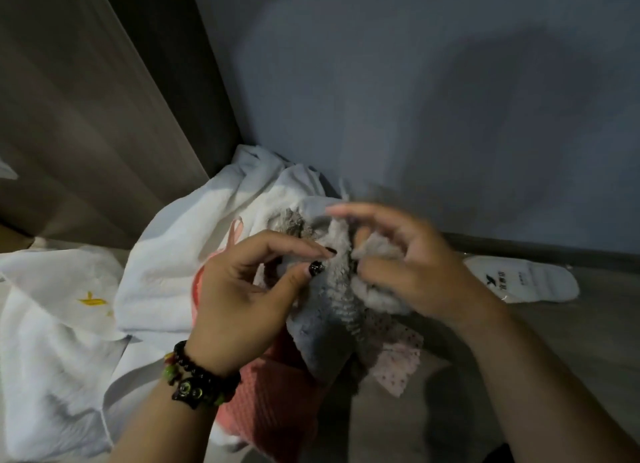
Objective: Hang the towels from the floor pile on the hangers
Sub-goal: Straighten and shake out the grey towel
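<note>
A fluffy grey towel (pixel 329 317) hangs bunched between both my hands above the floor pile. My left hand (pixel 242 296) pinches its edge between thumb and forefinger; a beaded bracelet sits on that wrist. My right hand (pixel 408 268) grips a fold of the same towel, upper fingers spread. Below lie a coral-pink waffle towel (pixel 273 393), a pale pink dotted cloth (pixel 398 362) and a large white towel (pixel 173 254). No hanger is in view.
White cloth with a yellow embroidered mark (pixel 62 317) covers the floor at left. A white slipper (pixel 526 279) lies by the blue-grey wall (pixel 415 99). A brown curtain or panel (pixel 86 116) stands at the left. Wood floor shows at lower right.
</note>
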Action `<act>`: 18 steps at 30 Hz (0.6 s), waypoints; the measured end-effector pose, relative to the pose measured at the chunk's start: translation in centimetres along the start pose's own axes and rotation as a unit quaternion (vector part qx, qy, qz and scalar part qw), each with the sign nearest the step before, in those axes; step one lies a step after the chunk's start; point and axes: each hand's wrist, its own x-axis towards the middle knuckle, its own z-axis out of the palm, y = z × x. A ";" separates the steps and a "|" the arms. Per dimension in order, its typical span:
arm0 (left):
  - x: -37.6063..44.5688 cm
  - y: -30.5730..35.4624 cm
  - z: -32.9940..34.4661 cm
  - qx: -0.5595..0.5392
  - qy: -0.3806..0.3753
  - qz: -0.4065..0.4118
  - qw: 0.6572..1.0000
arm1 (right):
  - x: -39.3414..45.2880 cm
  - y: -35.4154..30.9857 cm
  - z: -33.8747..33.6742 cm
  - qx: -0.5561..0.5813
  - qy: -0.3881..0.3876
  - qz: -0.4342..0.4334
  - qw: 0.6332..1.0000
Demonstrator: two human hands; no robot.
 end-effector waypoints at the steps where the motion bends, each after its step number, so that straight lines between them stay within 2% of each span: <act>1: 0.0 0.1 0.1 -0.006 -0.007 -0.003 1.000 | -0.1 0.2 0.4 -0.023 -0.056 -0.004 0.998; 2: 0.0 0.3 0.1 -0.005 -0.008 -0.002 1.000 | -0.2 0.4 0.7 -0.044 -0.080 -0.009 0.996; 4: 0.0 0.5 0.0 0.017 0.002 0.004 1.000 | 0.0 1.4 0.8 -0.108 -0.049 -0.022 0.993; 7: 0.2 0.2 -1.1 0.081 -0.024 0.003 0.996 | 0.1 2.3 0.1 -0.233 0.105 -0.085 0.963; 9: 0.2 -0.1 -1.7 0.145 -0.091 -0.014 0.985 | -0.1 2.3 -0.6 -0.271 0.220 -0.153 0.925; 11: 0.2 -0.4 -1.8 0.207 -0.133 0.006 0.969 | -0.3 1.9 -1.0 -0.310 0.307 -0.196 0.878; 12: 0.3 -0.5 -1.8 0.218 -0.120 0.016 0.969 | -0.4 1.9 -1.0 -0.335 0.338 -0.196 0.857; 14: 0.3 -0.4 -1.7 0.189 -0.054 0.004 0.981 | -0.7 2.2 -1.1 -0.389 0.374 -0.135 0.831; 16: 0.4 0.0 -1.6 0.110 0.032 -0.049 0.992 | -1.0 2.8 -1.2 -0.429 0.364 -0.062 0.824; 18: 0.8 0.4 -1.3 0.041 0.125 -0.106 0.986 | -1.2 3.0 -1.4 -0.443 0.350 -0.042 0.824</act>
